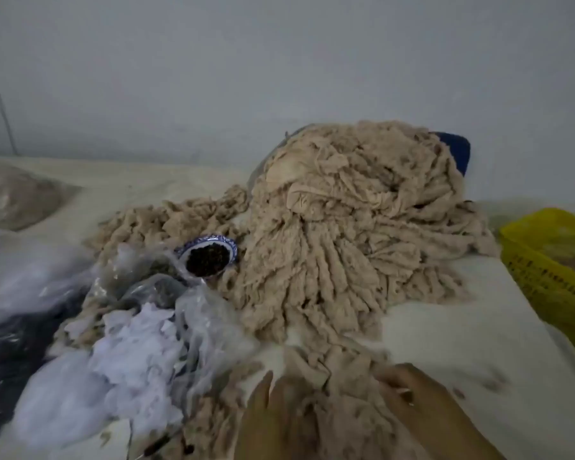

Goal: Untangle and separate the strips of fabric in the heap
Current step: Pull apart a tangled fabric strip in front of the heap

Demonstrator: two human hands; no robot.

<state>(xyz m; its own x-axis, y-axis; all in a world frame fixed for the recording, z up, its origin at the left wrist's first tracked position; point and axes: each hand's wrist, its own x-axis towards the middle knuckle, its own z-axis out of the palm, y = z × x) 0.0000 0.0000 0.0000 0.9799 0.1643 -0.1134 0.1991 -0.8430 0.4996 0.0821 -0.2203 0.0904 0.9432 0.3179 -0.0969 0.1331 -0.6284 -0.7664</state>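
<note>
Both left hand [278,418], right hand [425,406]: fingers loose, touching strips [342,366].

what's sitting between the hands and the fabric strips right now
Nothing visible. The left hand and right hand touch the near end of the heap of beige fabric strips. The blue-and-white bowl and clear plastic bags lie at the heap's left side, not in between.

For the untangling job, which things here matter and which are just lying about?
Job: heap of beige fabric strips; left hand; right hand.
Lying about: blue-rimmed bowl; plastic bags; yellow basket; white scraps.
</note>
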